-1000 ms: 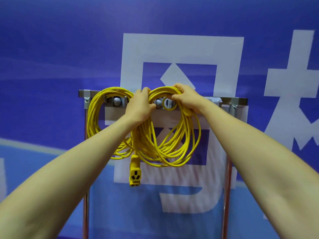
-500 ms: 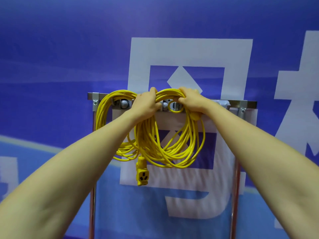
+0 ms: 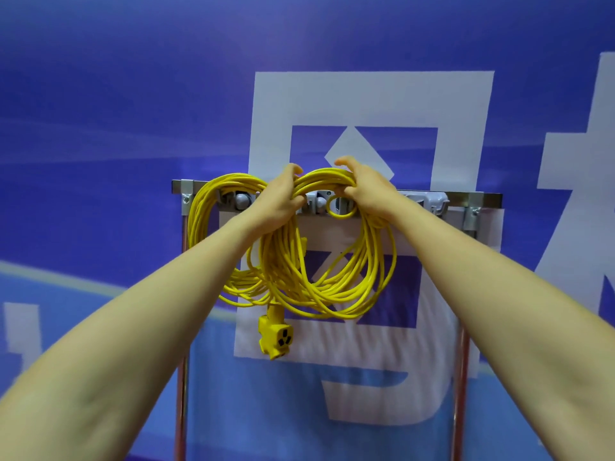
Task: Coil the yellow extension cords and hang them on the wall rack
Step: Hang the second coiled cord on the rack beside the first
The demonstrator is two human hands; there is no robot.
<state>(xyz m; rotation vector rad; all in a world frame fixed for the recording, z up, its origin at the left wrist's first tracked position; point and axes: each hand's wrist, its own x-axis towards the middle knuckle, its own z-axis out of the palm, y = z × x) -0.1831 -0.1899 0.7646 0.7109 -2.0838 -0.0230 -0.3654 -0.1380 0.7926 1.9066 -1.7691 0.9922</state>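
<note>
Head view: left hand [image 3: 278, 202], right hand [image 3: 366, 191], arms outstretched, grips tight around cord coil [image 3: 324, 176]

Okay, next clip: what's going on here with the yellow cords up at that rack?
A person is hanging a coiled yellow extension cord on the wall rack. The left hand and right hand each have a grip on the top of the bundle, held at the rail; whether it sits on a hook yet is unclear. A socket end dangles below. What looks like another yellow coil hangs at the rack's left end.
</note>
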